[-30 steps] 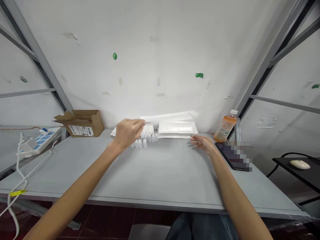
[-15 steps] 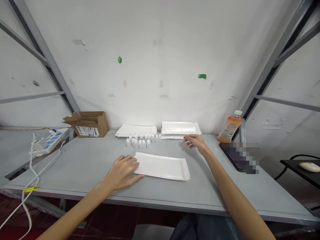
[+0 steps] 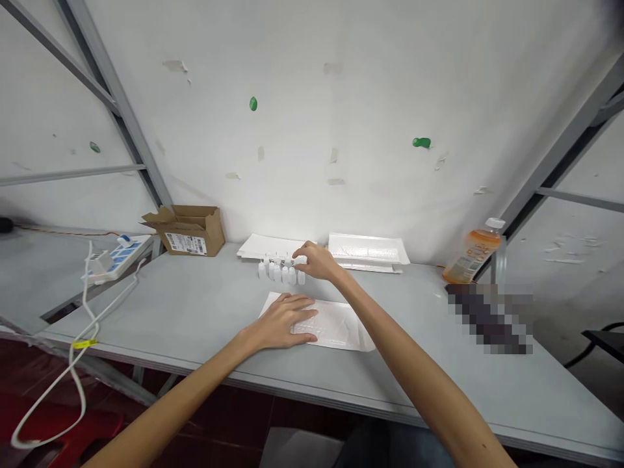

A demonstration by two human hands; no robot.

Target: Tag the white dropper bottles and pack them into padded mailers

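My left hand [image 3: 285, 321] lies flat, fingers spread, on a white padded envelope [image 3: 341, 328] that rests on the grey table [image 3: 195, 312]. My right hand [image 3: 316, 260] reaches over a cluster of several small white bottles [image 3: 275, 272] behind the envelope, its fingers curled at the bottles' right end. Whether it grips one I cannot make out. Two stacks of white envelopes lie against the wall, one [image 3: 266, 246] behind the bottles and one [image 3: 368, 250] to their right.
An open cardboard box [image 3: 189, 230] stands at the back left. A power strip with white cables [image 3: 114, 259] lies on the left bench. An orange drink bottle [image 3: 470, 252] and a dark flat device [image 3: 487, 311] are at the right. Grey metal struts frame both sides.
My left hand laid an envelope on the table and now presses flat on it. My right hand moved left from the right stack to the small bottles.
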